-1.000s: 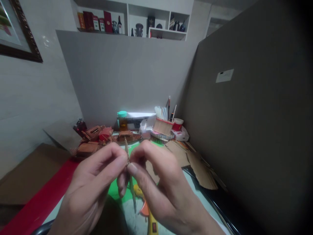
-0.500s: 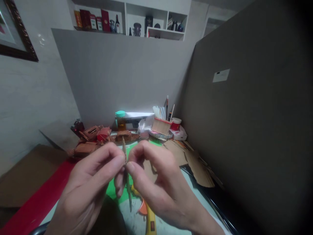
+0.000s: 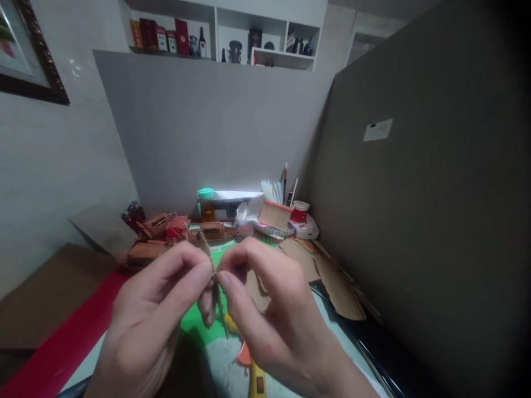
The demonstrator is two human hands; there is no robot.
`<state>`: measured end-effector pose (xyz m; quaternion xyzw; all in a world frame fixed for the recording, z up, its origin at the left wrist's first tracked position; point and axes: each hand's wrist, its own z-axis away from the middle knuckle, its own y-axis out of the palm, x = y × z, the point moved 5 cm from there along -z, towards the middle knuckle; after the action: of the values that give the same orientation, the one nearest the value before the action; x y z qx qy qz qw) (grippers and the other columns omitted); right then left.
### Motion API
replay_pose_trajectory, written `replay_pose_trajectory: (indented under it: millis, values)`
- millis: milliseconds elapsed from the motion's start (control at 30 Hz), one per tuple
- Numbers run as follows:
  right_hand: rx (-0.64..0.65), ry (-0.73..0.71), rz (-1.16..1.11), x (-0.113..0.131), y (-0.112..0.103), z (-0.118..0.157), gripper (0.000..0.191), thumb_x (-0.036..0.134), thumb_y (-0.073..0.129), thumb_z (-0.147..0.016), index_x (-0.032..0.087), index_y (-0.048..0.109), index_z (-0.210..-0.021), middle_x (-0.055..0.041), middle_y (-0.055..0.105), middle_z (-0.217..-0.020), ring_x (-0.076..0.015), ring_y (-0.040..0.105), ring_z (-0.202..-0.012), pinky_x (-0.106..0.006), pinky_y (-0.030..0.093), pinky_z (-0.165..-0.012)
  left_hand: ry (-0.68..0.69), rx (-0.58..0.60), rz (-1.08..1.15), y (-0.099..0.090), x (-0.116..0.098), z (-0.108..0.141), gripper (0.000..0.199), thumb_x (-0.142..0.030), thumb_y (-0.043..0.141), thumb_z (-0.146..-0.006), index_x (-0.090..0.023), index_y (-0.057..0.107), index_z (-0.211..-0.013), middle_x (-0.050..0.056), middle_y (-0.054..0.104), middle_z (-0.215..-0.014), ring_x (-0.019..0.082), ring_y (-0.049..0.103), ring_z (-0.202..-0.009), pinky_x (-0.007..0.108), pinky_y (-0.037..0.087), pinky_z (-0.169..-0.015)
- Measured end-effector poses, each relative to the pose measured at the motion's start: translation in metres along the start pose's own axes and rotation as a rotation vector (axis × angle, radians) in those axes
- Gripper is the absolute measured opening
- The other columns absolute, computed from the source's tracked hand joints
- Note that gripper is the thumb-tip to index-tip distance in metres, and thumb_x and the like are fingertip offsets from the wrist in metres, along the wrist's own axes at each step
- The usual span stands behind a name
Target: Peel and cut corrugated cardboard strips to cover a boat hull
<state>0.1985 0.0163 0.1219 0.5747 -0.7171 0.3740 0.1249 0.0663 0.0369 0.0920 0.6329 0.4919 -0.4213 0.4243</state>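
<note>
A narrow piece of brown cardboard (image 3: 206,246) is held up at the centre, seen nearly edge-on and tilted. My left hand (image 3: 155,312) pinches it from the left with thumb and forefinger. From the right, my right hand (image 3: 269,309) pinches at its edge, the fingertips of both hands almost touching. Below them, over the green mat (image 3: 199,326), the lower end of the piece shows as a thin strip. A yellow tool (image 3: 258,381) and an orange piece (image 3: 244,354) lie under my right hand.
Reddish-brown cardboard models (image 3: 147,250) stand at the back left, beside a jar with a turquoise lid (image 3: 206,204). Behind the hands are a pen box (image 3: 274,214) and a red cup (image 3: 299,211). Loose cardboard (image 3: 340,287) lies at the right.
The cardboard piece has turned and its top now leans to the left, showing more of its side. Both hands keep their pinch, and the view has shifted slightly.
</note>
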Motion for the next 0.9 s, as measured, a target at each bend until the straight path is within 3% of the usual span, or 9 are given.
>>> replay_pose_trajectory:
  millis: [333,533,667,900]
  values:
    - [0.013,-0.014,-0.029,-0.0028,-0.0017,-0.0008,0.013,0.009,0.053,-0.093,0.016,0.054,-0.083,0.0034,0.054,-0.079,-0.0074,0.053,-0.073,-0.019,0.042,-0.069,0.036,-0.003,-0.066,-0.0011,0.0002,0.0027,0.025,-0.042,0.062,-0.088,-0.028,0.063,-0.067,-0.003,0.052,-0.065,0.015,0.048,-0.064,0.026,0.04,-0.057]
    - [0.011,-0.063,0.079,0.0001,-0.0009,-0.0004,0.012,0.008,0.051,-0.091,0.016,0.053,-0.083,0.0008,0.05,-0.08,-0.0109,0.049,-0.071,-0.025,0.04,-0.065,0.019,-0.08,-0.094,-0.0035,0.0018,0.003,0.016,-0.041,0.069,-0.082,-0.03,0.066,-0.07,-0.003,0.057,-0.07,0.017,0.049,-0.068,0.026,0.04,-0.059]
    - [-0.005,-0.092,0.074,0.001,-0.0003,-0.0008,0.013,0.01,0.052,-0.089,0.017,0.051,-0.078,0.0004,0.051,-0.078,-0.0116,0.049,-0.07,-0.026,0.04,-0.064,0.004,-0.046,-0.068,-0.0005,0.0028,0.0027,0.017,-0.039,0.067,-0.084,-0.029,0.067,-0.071,-0.002,0.056,-0.071,0.017,0.047,-0.069,0.024,0.04,-0.059]
    - [-0.027,-0.021,-0.008,-0.0002,-0.0018,-0.0003,0.012,0.011,0.053,-0.088,0.018,0.05,-0.078,0.0018,0.052,-0.078,-0.0102,0.051,-0.069,-0.024,0.042,-0.064,-0.064,0.015,-0.091,0.0015,0.0003,0.0015,0.019,-0.047,0.065,-0.084,-0.03,0.064,-0.076,-0.002,0.055,-0.07,0.015,0.045,-0.065,0.023,0.039,-0.057]
